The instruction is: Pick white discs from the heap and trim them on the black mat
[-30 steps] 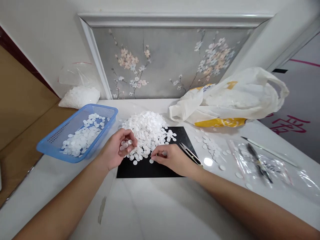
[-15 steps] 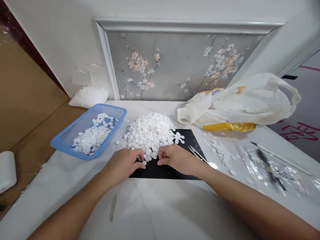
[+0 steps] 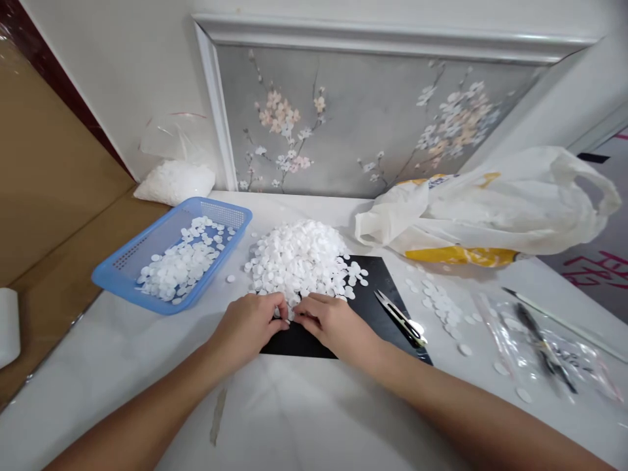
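A heap of small white round discs (image 3: 299, 258) lies on a black mat (image 3: 373, 294) on the white table. My left hand (image 3: 248, 327) and my right hand (image 3: 331, 324) rest palm down at the heap's near edge, fingertips almost touching over a few discs. The fingers of both are curled onto the discs; what sits under them is hidden. A blue plastic basket (image 3: 122, 268) at the left holds more white discs.
Small thread snips (image 3: 400, 317) lie on the mat right of my right hand. Loose discs (image 3: 441, 304) and clear zip bags with a dark tool (image 3: 544, 343) lie further right. A white-and-yellow plastic bag (image 3: 490, 209) and a clear bag of discs (image 3: 174, 180) stand by the wall.
My left hand, earlier turned up with discs in its palm, has turned palm down onto the mat. Both hands have closed in together at the heap's near edge. The view shifted.
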The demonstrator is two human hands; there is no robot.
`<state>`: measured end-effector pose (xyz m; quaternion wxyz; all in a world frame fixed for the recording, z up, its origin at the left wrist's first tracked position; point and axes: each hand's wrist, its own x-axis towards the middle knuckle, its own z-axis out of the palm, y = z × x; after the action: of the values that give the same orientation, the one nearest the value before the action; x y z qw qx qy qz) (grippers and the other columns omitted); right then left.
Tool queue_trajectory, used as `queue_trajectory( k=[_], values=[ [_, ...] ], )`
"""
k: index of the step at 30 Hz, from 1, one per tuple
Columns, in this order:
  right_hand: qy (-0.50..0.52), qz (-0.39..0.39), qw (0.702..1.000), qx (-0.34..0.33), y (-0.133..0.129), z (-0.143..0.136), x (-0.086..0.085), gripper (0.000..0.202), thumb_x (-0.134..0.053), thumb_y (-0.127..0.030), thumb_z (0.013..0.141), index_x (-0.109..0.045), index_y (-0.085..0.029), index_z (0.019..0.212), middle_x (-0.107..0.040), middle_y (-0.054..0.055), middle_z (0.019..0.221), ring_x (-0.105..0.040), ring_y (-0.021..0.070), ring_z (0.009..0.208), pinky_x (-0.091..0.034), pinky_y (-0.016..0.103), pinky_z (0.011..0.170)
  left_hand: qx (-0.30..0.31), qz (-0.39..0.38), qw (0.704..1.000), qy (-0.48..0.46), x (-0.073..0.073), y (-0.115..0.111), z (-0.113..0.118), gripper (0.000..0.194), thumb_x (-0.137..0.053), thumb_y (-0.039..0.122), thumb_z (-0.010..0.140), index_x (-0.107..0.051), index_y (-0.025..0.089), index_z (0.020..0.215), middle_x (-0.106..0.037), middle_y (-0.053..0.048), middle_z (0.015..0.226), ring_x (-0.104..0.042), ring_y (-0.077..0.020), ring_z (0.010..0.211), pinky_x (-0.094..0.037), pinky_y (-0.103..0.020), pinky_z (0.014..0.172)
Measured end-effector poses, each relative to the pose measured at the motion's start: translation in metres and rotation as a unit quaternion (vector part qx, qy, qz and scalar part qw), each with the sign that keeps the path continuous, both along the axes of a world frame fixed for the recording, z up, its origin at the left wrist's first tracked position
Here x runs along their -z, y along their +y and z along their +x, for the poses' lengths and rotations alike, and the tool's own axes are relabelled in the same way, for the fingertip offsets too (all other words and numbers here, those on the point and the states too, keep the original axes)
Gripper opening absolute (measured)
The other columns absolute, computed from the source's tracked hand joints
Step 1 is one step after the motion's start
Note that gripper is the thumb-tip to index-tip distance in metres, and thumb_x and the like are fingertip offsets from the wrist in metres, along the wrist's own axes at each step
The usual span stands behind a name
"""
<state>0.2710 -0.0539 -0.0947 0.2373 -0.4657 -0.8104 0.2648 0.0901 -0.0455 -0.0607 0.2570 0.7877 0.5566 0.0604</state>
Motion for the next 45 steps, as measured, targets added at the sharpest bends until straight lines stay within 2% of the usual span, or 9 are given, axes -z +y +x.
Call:
queue_trajectory(
  k=[11,14,19,26,32,36,39,42,45],
  values=[
    [0.023,-0.052,0.998,-0.012,0.001,0.013,-0.011,0.023,-0.053,0.002,0.072,-0.060,-0.019,0.069,-0.057,-0.004,0.064,-0.048,0.0093,0.055,-0.037,0.020,0.055,-0.003,-0.003,1.000,0.003,-0.002,0.002,-0.002,0.012,-0.056,0.029,0.081,-0.065,0.026,0.075,-0.062,0.005,0.061,-0.056,-0.0163,0.059,-0.030,-0.024,0.054],
    [0.015,-0.083,0.996,0.001,0.001,0.017,-0.011,0.016,-0.050,-0.008,0.081,-0.059,-0.021,0.078,-0.056,-0.004,0.064,-0.048,0.0106,0.054,-0.037,0.021,0.054,0.012,0.013,1.000,0.003,-0.001,0.003,-0.003,0.015,-0.055,0.028,0.082,-0.069,0.028,0.077,-0.069,0.003,0.070,-0.060,-0.0182,0.065,-0.033,-0.025,0.058],
    [-0.017,-0.057,0.997,0.040,-0.002,0.019,-0.015,0.021,-0.040,-0.020,0.094,-0.060,-0.022,0.098,-0.067,0.002,0.079,-0.060,0.0169,0.068,-0.041,0.026,0.063,0.028,0.040,0.999,0.016,0.002,0.002,-0.003,0.014,-0.055,0.027,0.083,-0.068,0.027,0.076,-0.072,0.001,0.075,-0.062,-0.0200,0.069,-0.033,-0.026,0.059],
    [-0.110,-0.026,0.994,-0.003,-0.002,0.012,-0.010,0.016,-0.054,-0.020,0.088,-0.068,-0.024,0.093,-0.074,0.002,0.088,-0.066,0.0186,0.075,-0.041,0.026,0.066,0.046,0.056,0.997,0.009,0.002,-0.001,0.000,0.015,-0.049,0.019,0.083,-0.059,0.025,0.073,-0.064,0.003,0.067,-0.054,-0.0160,0.059,-0.027,-0.024,0.054],
    [-0.068,-0.030,0.997,0.014,0.000,0.012,-0.009,0.020,-0.052,-0.012,0.085,-0.069,-0.022,0.082,-0.072,0.002,0.084,-0.065,0.0163,0.075,-0.042,0.025,0.069,-0.011,-0.045,0.993,-0.105,0.001,0.000,0.001,0.007,-0.049,0.027,0.083,-0.050,0.024,0.078,-0.041,0.008,0.055,-0.038,-0.0118,0.050,-0.025,-0.023,0.050],
    [0.020,-0.077,0.993,0.083,0.003,0.014,-0.016,0.013,-0.055,-0.020,0.083,-0.067,-0.021,0.079,-0.057,-0.003,0.059,-0.050,0.0114,0.053,-0.035,0.023,0.054,-0.035,-0.118,0.962,-0.242,-0.002,0.000,-0.002,0.013,-0.046,0.032,0.087,-0.042,0.023,0.078,-0.039,0.008,0.060,-0.028,-0.0090,0.049,-0.021,-0.022,0.047],
    [0.147,-0.167,0.969,0.107,0.005,0.015,-0.020,0.016,-0.056,-0.031,0.082,-0.064,-0.019,0.075,-0.037,-0.007,0.052,-0.033,0.0085,0.047,-0.026,0.022,0.047,-0.049,-0.221,0.910,-0.347,-0.005,-0.001,-0.002,0.015,-0.046,0.035,0.088,-0.041,0.023,0.081,-0.032,0.009,0.057,-0.022,-0.0085,0.048,-0.017,-0.022,0.046],
    [0.265,-0.255,0.925,0.096,0.006,0.016,-0.022,0.019,-0.058,-0.035,0.079,-0.059,-0.018,0.071,-0.033,-0.007,0.055,-0.026,0.0072,0.047,-0.019,0.022,0.044,-0.075,-0.303,0.852,-0.420,-0.008,-0.002,0.001,0.016,-0.049,0.029,0.084,-0.039,0.022,0.075,-0.031,0.010,0.052,-0.020,-0.0082,0.047,-0.014,-0.023,0.046],
    [0.360,-0.364,0.855,0.080,0.005,0.015,-0.022,0.025,-0.064,-0.040,0.075,-0.053,-0.018,0.070,-0.029,-0.010,0.053,-0.015,0.0055,0.044,-0.011,0.023,0.042,-0.087,-0.344,0.816,-0.457,-0.010,-0.002,0.004,0.020,-0.057,0.025,0.077,-0.038,0.022,0.071,-0.036,0.009,0.049,-0.021,-0.0071,0.045,-0.013,-0.023,0.045]
  ],
)
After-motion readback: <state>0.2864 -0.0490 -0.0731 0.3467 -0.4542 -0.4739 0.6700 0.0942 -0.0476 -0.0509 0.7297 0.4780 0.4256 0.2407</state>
